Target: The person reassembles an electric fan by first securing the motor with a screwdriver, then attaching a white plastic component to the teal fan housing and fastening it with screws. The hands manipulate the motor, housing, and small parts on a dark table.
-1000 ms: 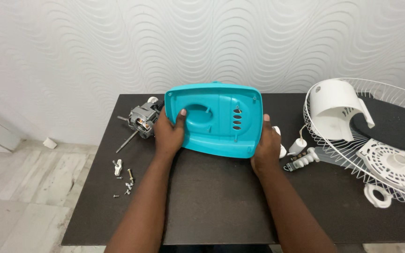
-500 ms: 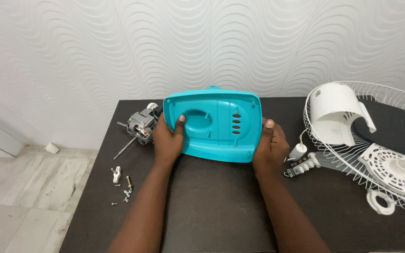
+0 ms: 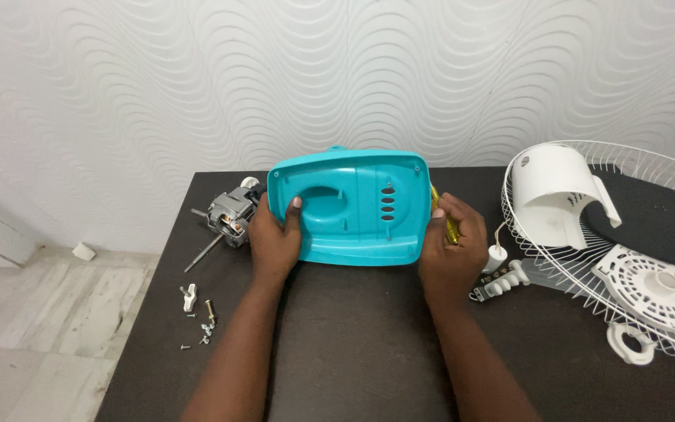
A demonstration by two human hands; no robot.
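I hold a turquoise plastic fan base cover (image 3: 353, 207) upright over the dark table (image 3: 353, 359), its hollow inside facing me. My left hand (image 3: 273, 241) grips its left edge with the thumb inside. My right hand (image 3: 453, 248) grips the right edge, and a yellow screwdriver (image 3: 445, 219) lies under or just behind its fingers. The cover has a row of oval slots near its middle.
A bare fan motor (image 3: 228, 212) with its shaft lies at the left rear. Loose screws and a wing nut (image 3: 197, 312) sit at the left edge. A white motor housing (image 3: 556, 195), wire grille (image 3: 650, 234), white knob part (image 3: 501, 281) and ring (image 3: 630, 344) crowd the right.
The cover has been tipped up more upright and shifted slightly toward the wall, both hands staying on its edges. The yellow screwdriver now shows by my right hand.
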